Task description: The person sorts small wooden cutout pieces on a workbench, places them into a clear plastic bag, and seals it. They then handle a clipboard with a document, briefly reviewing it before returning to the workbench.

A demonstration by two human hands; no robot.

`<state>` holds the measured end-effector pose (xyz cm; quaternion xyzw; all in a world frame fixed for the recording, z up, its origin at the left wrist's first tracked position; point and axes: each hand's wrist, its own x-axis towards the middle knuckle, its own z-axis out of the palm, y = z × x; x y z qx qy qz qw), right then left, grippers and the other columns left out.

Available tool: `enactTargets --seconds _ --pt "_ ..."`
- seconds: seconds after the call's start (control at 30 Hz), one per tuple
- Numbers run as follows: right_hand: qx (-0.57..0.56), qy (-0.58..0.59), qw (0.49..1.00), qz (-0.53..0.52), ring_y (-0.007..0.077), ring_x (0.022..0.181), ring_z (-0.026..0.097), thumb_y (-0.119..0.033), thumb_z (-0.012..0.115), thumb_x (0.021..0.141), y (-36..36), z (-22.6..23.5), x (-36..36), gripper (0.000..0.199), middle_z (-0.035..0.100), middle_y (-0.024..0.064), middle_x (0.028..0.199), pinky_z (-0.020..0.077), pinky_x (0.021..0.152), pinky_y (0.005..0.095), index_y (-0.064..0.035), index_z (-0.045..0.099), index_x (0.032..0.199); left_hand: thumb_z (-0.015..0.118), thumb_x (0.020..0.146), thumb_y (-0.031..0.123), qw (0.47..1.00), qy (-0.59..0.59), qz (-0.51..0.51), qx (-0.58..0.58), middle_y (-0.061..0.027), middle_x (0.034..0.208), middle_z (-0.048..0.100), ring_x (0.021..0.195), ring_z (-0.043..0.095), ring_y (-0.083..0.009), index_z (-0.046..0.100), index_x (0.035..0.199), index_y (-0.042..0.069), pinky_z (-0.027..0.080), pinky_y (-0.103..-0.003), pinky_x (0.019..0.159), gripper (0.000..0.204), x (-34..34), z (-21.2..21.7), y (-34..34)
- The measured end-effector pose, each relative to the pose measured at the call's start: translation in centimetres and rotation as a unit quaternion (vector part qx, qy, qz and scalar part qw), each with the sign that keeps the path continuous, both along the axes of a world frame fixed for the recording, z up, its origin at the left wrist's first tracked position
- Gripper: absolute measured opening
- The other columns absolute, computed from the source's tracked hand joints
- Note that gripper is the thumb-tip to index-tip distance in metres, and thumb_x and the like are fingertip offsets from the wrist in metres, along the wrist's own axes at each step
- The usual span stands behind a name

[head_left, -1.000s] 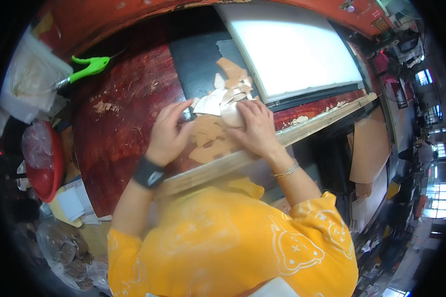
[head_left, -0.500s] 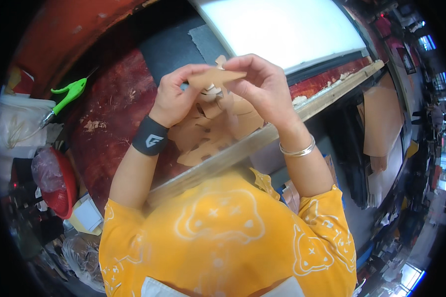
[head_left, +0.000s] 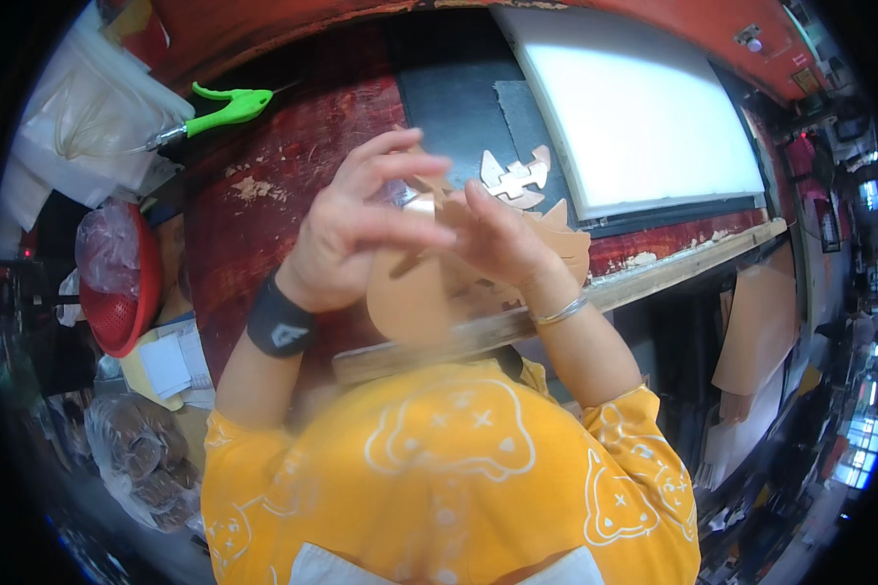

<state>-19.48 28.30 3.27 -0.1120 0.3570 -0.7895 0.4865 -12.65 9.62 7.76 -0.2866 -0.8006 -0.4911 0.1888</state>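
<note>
Both your left hand (head_left: 349,216), its fingers spread apart, and your right hand (head_left: 515,249), too blurred to tell whether it grips anything, are above the tan cut pieces (head_left: 407,300) on your red counter (head_left: 254,244), with pale cut pieces (head_left: 517,179) lying beyond them, near the white board (head_left: 654,117).

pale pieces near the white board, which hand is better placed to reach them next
Probably the right hand: it lies just below the pale pieces in the picture, while the left hand is farther off to the left.
</note>
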Motion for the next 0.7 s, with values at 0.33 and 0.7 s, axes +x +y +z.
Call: enactTargets --seconds 0.33,0.7 --pt "0.081 0.21 0.974 0.013 0.0111 0.083 0.061 -0.007 0.055 0.089 -3.5 2.0 1.7 0.033 0.062 0.0073 0.099 0.0515 0.075 0.0246 0.0021 0.051 0.121 0.031 0.097 0.043 0.829 -0.336 -0.026 0.446 -0.0135 0.13 0.049 0.119 0.048 -0.0213 0.038 0.133 -0.002 0.035 -0.036 0.101 0.058 5.9 -4.9 -2.2" --pt "0.351 0.593 0.709 -0.15 0.0213 0.099 0.061 -0.007 0.055 0.086 2.3 3.3 0.8 0.035 0.065 0.0122 0.108 0.0481 0.086 0.0302 -0.0009 0.056 0.121 0.038 0.097 0.021 0.721 -0.42 -0.024 0.551 -0.0192 0.126 0.05 0.108 0.056 -0.0338 0.03 0.138 0.001 0.055 -0.043 0.082 0.046 5.5 -5.8 -2.8"
